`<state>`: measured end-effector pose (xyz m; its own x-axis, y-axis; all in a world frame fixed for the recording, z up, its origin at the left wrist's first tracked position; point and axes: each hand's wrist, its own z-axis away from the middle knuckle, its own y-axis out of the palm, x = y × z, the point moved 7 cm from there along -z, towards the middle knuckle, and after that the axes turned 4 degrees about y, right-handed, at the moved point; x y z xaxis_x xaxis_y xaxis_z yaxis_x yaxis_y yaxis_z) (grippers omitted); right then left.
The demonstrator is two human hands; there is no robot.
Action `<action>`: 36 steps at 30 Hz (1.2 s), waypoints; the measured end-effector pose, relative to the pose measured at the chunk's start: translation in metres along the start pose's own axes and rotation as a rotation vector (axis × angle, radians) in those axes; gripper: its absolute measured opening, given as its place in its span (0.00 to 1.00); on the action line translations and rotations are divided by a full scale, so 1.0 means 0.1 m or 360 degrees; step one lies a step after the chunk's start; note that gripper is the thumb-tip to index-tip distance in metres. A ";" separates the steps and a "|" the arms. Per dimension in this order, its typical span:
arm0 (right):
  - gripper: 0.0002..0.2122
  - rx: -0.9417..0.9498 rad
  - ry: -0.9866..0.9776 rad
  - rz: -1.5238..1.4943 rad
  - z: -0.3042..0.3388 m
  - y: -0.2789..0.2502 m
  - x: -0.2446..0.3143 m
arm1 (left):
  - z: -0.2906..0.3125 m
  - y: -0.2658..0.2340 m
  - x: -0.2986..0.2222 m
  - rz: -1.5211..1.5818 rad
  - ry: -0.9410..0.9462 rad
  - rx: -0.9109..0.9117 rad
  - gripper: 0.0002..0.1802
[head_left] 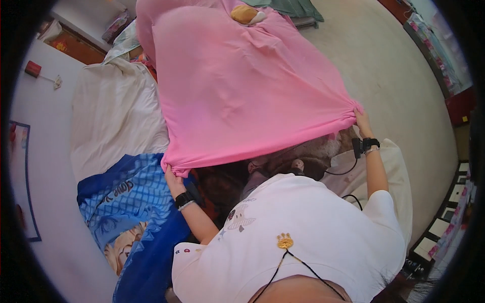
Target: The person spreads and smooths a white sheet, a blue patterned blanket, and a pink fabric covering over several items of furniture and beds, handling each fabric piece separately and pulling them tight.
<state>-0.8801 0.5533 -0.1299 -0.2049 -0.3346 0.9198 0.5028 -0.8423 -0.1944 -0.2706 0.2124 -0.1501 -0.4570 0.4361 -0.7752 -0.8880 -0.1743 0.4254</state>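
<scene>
A large pink sheet [237,86] stretches out in front of me, its near edge pulled nearly straight between my two hands. My left hand [175,183] is closed around its near left corner, where the cloth bunches up. At the near right corner, my right hand [362,122] grips another gathered fold. Each wrist wears a black band, and a cable hangs from the right one. A brown and white plush item [245,15] lies on the sheet's far end. Beneath the near edge, a brown furry blanket [308,156] shows, with my feet on or near it.
To the left lie a blue printed blanket [129,192] and a cream sheet [118,111] beside the wall. A green cloth [298,10] sits at the far end. Pale floor [404,91] runs along the right, with a row of light boxes or drawers [447,214] beyond it.
</scene>
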 end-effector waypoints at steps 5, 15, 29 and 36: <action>0.16 0.0233 0.0139 -0.0887 -0.21 0.09 -0.25 | -0.40 -0.34 0.27 0.0120 0.0205 0.0095 0.21; 0.23 0.1118 0.0729 0.1573 0.73 0.53 -0.60 | 0.31 -0.46 0.70 -0.0722 0.0120 -0.0285 0.20; 0.20 0.0436 0.0364 -0.0864 -0.29 0.54 0.16 | 0.18 -0.64 -0.43 -0.0244 0.0572 -0.0276 0.06; 0.20 0.0305 -0.0067 -0.0890 -0.20 0.05 1.02 | 0.46 0.15 -1.54 -0.0159 0.0849 0.0093 0.11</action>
<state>-0.9158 0.5064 -0.0435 -0.4511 0.1586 0.8783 0.4715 -0.7932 0.3854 -0.2114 0.1829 -0.0025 -0.3460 -0.0633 -0.9361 -0.9312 -0.0987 0.3509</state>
